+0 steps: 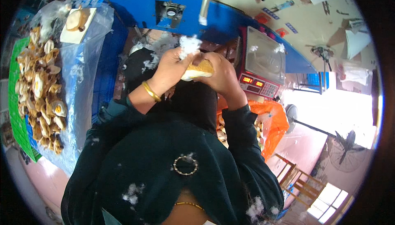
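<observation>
Item held: a small tan and cream plush toy shell (199, 69), gripped between both hands above a black bag (193, 97) at centre frame.

Left hand (173, 69): closed on the shell's left side, a gold bangle (151, 91) worn at the wrist. A tuft of white fibre filling (189, 44) is seen at the fingertips, just above the shell; whether it is pinched or only touched cannot be told.

Right hand (221, 73): wrapped over the shell's right end, so that most of that end is hidden.

Filling machine (164, 11): blue housing behind the hands, a metal nozzle tube (205, 1) slanting down to it. The upper part is cut off by the frame edge.

Digital scale (263, 64): just right of the hands, red readouts lit, digits too small to make out.

Pile of flat unstuffed toy skins (39, 89): at far left on clear plastic sheeting (84, 60) beside a green crate (16, 114), bent by the lens.

Orange plastic bag (273, 122): lower right, apparently holding more pieces, largely hidden by the right sleeve.

Dark green garment (156, 167): flecked with filling, covering the lower frame.
</observation>
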A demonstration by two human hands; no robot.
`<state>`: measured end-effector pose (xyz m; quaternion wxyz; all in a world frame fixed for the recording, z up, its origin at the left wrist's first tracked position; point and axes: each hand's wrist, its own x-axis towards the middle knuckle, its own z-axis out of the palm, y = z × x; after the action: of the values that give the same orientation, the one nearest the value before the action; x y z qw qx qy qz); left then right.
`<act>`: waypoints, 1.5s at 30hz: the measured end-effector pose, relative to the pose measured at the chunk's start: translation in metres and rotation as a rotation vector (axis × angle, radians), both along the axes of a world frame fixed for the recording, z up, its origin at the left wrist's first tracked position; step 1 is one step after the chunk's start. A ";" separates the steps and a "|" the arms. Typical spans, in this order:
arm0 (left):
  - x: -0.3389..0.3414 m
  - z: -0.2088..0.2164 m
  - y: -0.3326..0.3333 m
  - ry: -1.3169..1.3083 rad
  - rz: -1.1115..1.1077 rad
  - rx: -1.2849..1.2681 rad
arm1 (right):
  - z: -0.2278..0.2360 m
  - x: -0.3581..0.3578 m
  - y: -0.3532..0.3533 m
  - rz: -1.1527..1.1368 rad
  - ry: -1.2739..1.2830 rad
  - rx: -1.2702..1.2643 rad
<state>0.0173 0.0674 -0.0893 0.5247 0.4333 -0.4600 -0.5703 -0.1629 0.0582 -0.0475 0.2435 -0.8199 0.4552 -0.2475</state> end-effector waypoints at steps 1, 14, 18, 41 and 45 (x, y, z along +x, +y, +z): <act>0.003 0.006 0.000 -0.034 0.032 0.022 | -0.002 0.000 0.002 0.010 0.018 -0.048; 0.276 -0.035 0.076 -1.540 1.006 0.027 | -0.085 -0.324 0.126 -0.431 0.630 0.503; 0.370 -0.028 0.126 -1.908 1.188 0.443 | -0.089 -0.338 0.135 -0.321 0.607 0.458; 0.165 -0.002 0.020 0.286 0.135 0.083 | 0.005 0.132 -0.018 -0.006 -0.351 0.082; 0.125 0.008 0.020 0.518 0.024 0.141 | -0.014 0.113 -0.021 -0.116 -0.435 0.290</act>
<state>0.1425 0.0877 -0.0817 0.6001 0.3139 -0.2643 -0.6866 -0.0502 0.0368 -0.0616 0.4360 -0.6766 0.4689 -0.3637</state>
